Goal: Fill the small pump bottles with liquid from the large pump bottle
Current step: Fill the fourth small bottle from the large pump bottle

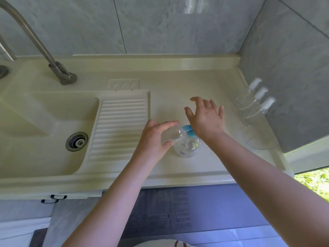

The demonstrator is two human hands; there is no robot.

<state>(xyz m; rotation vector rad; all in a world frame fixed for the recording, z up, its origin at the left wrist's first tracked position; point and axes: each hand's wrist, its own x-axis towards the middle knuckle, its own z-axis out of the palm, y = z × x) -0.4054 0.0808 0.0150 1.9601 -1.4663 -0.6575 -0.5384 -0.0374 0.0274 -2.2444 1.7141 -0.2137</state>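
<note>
A large clear pump bottle [187,146] with a blue pump head stands on the cream counter [178,90] near its front edge. My left hand [153,138] holds a small clear bottle [171,134] tilted, its open mouth at the blue nozzle. My right hand [206,116] hovers over the pump head with fingers spread, the heel of the palm on or just above the blue top. Three small clear pump bottles [252,102] with white caps stand at the right, against the wall.
A sink basin [44,125] with a metal drain lies at the left, with a ribbed draining board [121,127] beside it. A steel tap [53,66] rises at the back left. Grey tiled walls close the back and right side.
</note>
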